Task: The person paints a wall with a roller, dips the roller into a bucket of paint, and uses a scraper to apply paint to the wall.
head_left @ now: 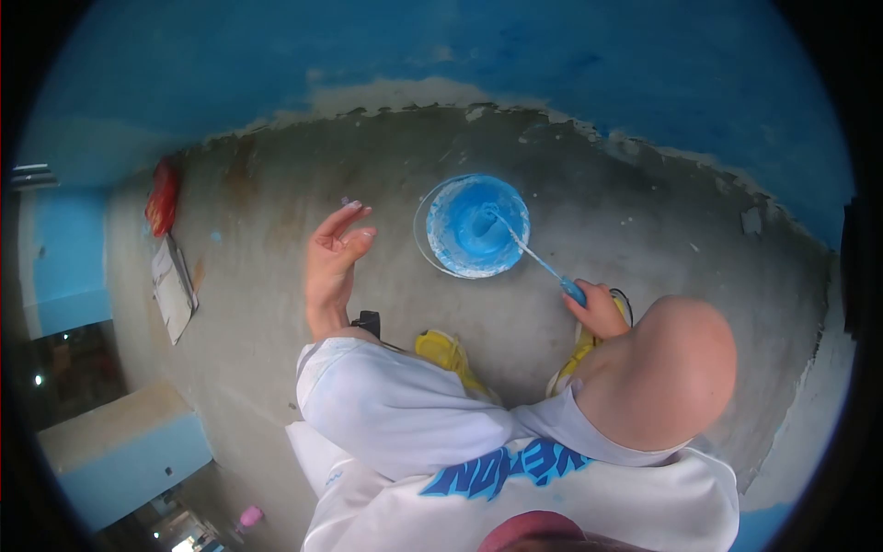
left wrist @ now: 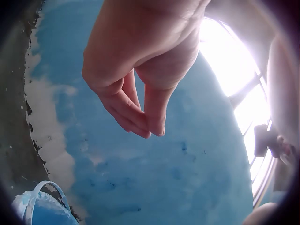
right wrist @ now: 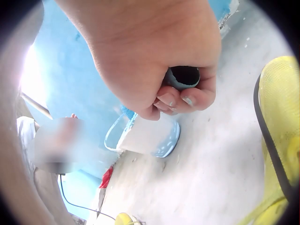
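A white bucket (head_left: 448, 258) with blue paint inside stands on the floor, its rim and wall smeared with paint. The head of a paint roller (head_left: 484, 221) sits inside it, and the wire frame slants out over the right rim. My right hand (head_left: 602, 311) grips the roller's blue handle (head_left: 573, 293); in the right wrist view the fingers of the hand (right wrist: 159, 56) wrap round it, and its hollow end faces the camera. Left of the bucket, my left hand (head_left: 333, 262) is raised, fingers loosely bent. In the left wrist view, the thumb and fingertips of the hand (left wrist: 140, 70) come close together with nothing visible between them.
A blue-painted wall (head_left: 441, 46) with a bare, ragged lower edge rises beyond the bucket. Yellow shoes (head_left: 446, 354) stand on the grey floor (head_left: 276, 304) close to the bucket. At the left lie a red bag (head_left: 163, 198) and a white flat sheet (head_left: 173, 285).
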